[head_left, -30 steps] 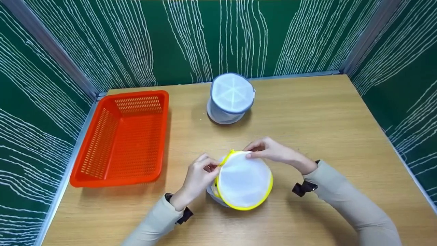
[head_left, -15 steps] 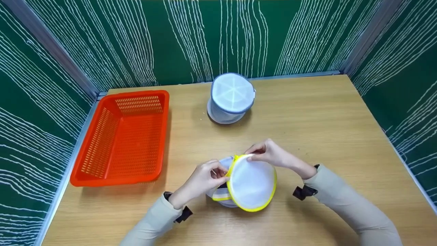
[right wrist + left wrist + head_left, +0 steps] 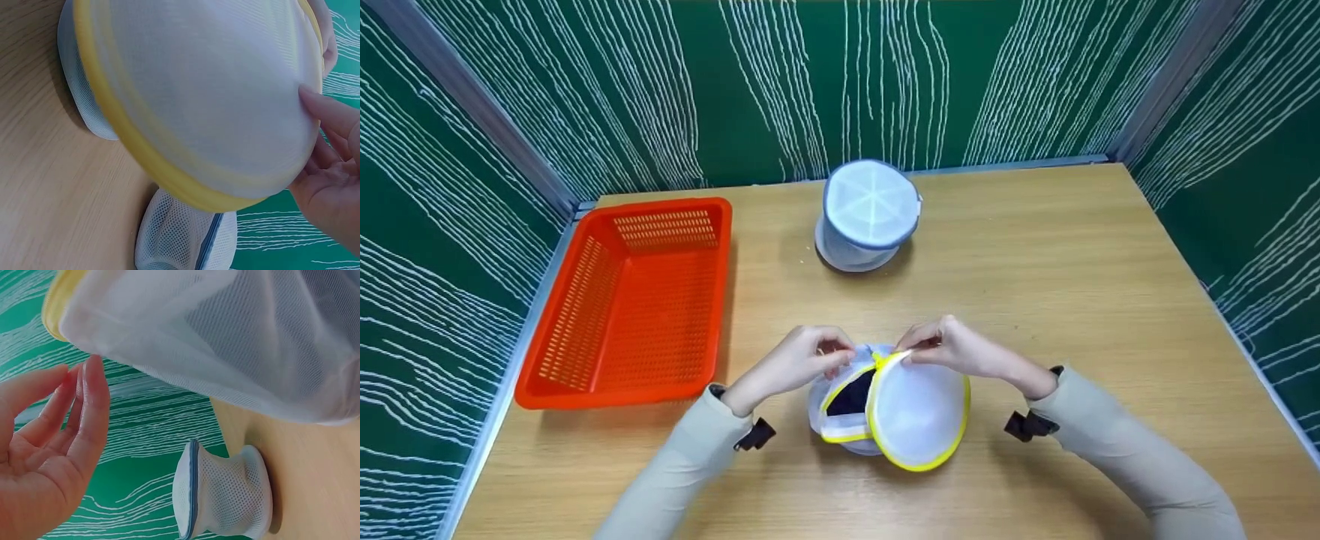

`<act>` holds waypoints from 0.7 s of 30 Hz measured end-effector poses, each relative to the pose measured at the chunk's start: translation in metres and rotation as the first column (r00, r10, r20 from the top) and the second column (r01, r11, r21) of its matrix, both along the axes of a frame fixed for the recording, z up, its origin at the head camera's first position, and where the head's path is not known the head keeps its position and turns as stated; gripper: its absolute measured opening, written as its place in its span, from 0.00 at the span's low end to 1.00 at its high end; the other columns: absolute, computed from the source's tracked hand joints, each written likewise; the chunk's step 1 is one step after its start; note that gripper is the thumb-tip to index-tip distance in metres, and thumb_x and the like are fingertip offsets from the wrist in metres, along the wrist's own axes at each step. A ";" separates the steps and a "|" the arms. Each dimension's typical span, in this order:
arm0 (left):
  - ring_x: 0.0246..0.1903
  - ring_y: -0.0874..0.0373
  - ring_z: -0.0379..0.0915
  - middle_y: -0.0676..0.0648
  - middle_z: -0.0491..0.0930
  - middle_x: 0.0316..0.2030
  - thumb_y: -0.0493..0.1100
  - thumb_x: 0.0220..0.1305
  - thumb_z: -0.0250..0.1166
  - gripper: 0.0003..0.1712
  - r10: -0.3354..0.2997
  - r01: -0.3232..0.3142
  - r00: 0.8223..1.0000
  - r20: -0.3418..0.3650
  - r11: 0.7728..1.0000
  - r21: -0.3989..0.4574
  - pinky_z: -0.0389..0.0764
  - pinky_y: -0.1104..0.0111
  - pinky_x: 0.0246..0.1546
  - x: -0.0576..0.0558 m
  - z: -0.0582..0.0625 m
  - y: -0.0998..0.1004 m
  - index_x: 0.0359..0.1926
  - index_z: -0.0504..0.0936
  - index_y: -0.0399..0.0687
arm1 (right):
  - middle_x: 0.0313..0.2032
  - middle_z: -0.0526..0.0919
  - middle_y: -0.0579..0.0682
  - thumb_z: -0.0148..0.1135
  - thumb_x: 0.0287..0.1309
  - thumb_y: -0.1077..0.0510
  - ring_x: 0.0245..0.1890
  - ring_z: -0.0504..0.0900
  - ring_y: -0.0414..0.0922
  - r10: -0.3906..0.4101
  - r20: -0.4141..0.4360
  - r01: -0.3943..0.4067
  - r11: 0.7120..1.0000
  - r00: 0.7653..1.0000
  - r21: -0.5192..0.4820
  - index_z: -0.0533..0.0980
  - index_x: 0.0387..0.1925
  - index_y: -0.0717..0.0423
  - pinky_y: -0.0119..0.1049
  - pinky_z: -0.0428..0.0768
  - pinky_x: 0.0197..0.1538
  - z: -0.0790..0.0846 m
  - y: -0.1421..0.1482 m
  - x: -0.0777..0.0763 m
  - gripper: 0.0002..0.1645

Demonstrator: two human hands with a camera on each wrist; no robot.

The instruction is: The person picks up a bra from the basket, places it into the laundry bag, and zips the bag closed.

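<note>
A round white mesh laundry bag (image 3: pixel 820 411) with a yellow zipper stands on the table in the head view. Its lid (image 3: pixel 919 411) is unzipped along the left and tilts up to the right, and something dark (image 3: pixel 852 395) shows in the gap. My right hand (image 3: pixel 949 346) pinches the lid's far edge, the thumb (image 3: pixel 315 104) on top and the fingers behind. At the bag's far left rim is my left hand (image 3: pixel 802 358), thumb and fingers bent close together. In the left wrist view its fingertips (image 3: pixel 94 368) come right up to the mesh edge, with nothing seen between them.
A second mesh laundry bag (image 3: pixel 871 206) with a blue-grey zipper stands upright behind, near the back wall. To the left lies a red plastic basket (image 3: pixel 722 300). Green walls (image 3: pixel 885 82) with white streaks enclose the wooden table (image 3: pixel 1035 262).
The lid has opened wider and shifted slightly right, showing more of the dark inside. My left hand has let go of the yellow edge and moved up to the far rim.
</note>
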State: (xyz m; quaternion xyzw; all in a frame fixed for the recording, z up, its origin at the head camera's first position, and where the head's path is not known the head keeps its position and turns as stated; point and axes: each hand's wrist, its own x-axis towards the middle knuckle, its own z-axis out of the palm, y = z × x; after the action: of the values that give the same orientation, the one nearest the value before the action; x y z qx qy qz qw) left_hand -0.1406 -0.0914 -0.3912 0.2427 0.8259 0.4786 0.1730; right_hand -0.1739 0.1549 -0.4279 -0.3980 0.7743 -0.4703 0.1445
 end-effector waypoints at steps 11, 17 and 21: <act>0.22 0.55 0.70 0.43 0.78 0.37 0.33 0.60 0.53 0.12 -0.203 0.200 0.979 -0.013 0.973 -0.113 0.71 0.77 0.22 -0.021 -0.005 0.013 0.43 0.78 0.34 | 0.34 0.83 0.53 0.60 0.51 0.60 0.36 0.80 0.44 0.037 -0.055 -0.036 0.999 0.998 0.021 0.80 0.35 0.62 0.32 0.78 0.39 0.004 -0.002 0.003 0.11; 0.22 0.61 0.68 0.44 0.77 0.36 0.36 0.60 0.55 0.11 -0.274 0.272 0.962 0.009 0.952 -0.141 0.70 0.78 0.23 -0.023 -0.004 0.015 0.42 0.79 0.36 | 0.35 0.82 0.53 0.60 0.52 0.60 0.37 0.80 0.45 0.037 -0.035 -0.036 0.999 0.999 0.030 0.80 0.35 0.63 0.32 0.78 0.40 0.006 -0.001 0.004 0.11; 0.22 0.64 0.67 0.44 0.78 0.34 0.35 0.59 0.56 0.09 -0.275 0.272 0.962 0.005 0.951 -0.143 0.70 0.78 0.23 -0.024 -0.004 0.015 0.39 0.79 0.35 | 0.35 0.82 0.54 0.60 0.52 0.60 0.37 0.80 0.46 0.028 -0.029 -0.027 0.998 0.999 0.048 0.80 0.35 0.63 0.31 0.77 0.41 0.007 -0.001 0.005 0.11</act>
State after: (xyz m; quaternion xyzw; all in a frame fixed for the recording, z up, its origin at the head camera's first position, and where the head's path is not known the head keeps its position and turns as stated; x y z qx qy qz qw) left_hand -0.1647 -0.0762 -0.3951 0.3453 0.8176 0.3881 0.2483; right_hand -0.1692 0.1537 -0.4211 -0.4121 0.7817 -0.4438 0.1490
